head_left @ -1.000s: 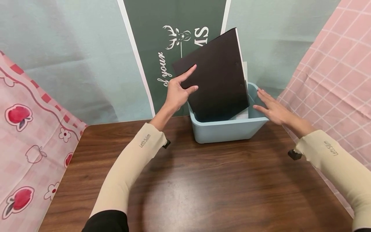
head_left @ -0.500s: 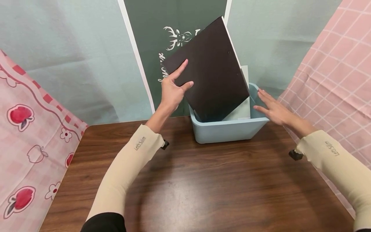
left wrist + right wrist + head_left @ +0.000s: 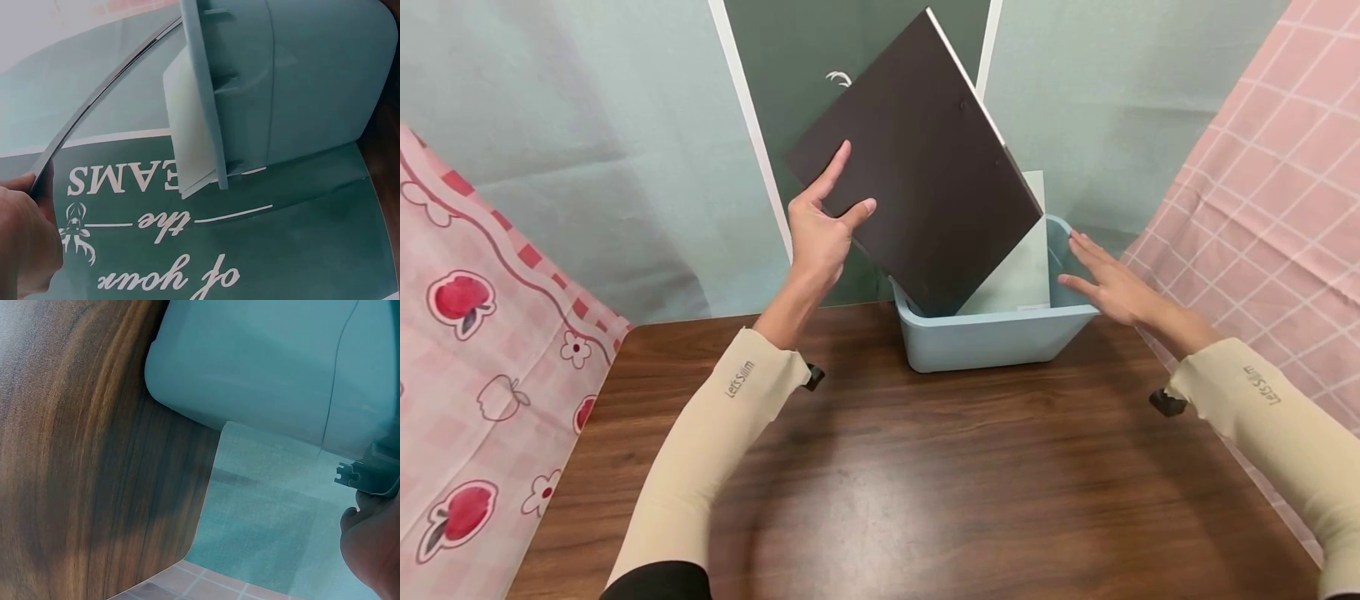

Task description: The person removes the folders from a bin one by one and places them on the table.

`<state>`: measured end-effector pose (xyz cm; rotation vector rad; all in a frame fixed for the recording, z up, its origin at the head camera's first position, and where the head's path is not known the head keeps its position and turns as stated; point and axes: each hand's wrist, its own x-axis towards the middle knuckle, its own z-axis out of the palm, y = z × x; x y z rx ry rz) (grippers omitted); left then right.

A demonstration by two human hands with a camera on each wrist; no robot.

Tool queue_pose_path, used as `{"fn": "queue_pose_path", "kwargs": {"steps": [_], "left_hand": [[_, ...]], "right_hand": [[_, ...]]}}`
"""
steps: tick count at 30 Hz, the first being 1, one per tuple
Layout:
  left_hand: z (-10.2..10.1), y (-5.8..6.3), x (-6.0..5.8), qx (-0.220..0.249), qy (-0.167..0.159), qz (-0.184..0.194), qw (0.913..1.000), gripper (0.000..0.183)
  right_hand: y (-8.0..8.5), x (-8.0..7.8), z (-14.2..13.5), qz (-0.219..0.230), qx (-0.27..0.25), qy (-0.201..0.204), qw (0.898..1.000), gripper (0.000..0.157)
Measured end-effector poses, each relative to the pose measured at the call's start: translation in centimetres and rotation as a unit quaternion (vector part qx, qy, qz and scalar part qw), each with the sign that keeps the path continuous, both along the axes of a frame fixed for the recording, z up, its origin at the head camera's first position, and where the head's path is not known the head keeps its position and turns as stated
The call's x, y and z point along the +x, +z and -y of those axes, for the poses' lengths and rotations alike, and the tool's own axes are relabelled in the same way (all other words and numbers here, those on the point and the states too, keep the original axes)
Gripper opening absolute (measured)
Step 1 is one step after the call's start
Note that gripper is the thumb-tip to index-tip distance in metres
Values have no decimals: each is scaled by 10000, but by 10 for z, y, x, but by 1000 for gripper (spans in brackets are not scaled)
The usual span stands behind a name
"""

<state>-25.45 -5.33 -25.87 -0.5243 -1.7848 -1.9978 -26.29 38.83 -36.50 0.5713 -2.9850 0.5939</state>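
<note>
My left hand [image 3: 820, 237] pinches the left edge of a black folder [image 3: 925, 167], thumb on the near face. The folder leans to the left, its lower corner inside a light blue plastic bin [image 3: 985, 343] and most of it above the rim. Seen from the left wrist, the folder [image 3: 106, 90] is edge-on and bowed. Pale sheets [image 3: 1018, 267] stand in the bin behind it. At the bin's right end, my right hand [image 3: 1108, 283] holds the rim. The right wrist view shows its fingers [image 3: 372, 540] curled just under the rim's edge.
The bin stands at the back of a brown wooden table [image 3: 865, 467]. A green and pale blue cloth [image 3: 587, 167] hangs close behind it. Pink patterned cloth [image 3: 497, 358] borders the left side, and pink checked cloth [image 3: 1240, 200] the right, near my right arm.
My left hand has moved left and up with the folder, which now tilts further left and stands higher out of the bin. More of the pale sheets shows. The right hand has hardly moved.
</note>
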Motion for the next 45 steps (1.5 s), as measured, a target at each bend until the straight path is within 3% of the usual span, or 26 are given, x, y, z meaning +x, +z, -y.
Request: {"fn": "queue_pose_path", "kwargs": {"steps": [12, 31, 45], "left_hand": [[21, 7, 0, 1340, -174, 219, 9906, 71], [61, 12, 3, 1860, -427, 343, 9810, 76], [91, 9, 20, 2147, -678, 772, 9713, 78]], "right_hand": [[0, 5, -1, 24, -25, -51, 10000, 75], [0, 3, 0, 22, -24, -57, 10000, 75], [3, 5, 3, 74, -65, -78, 9999, 75]]}}
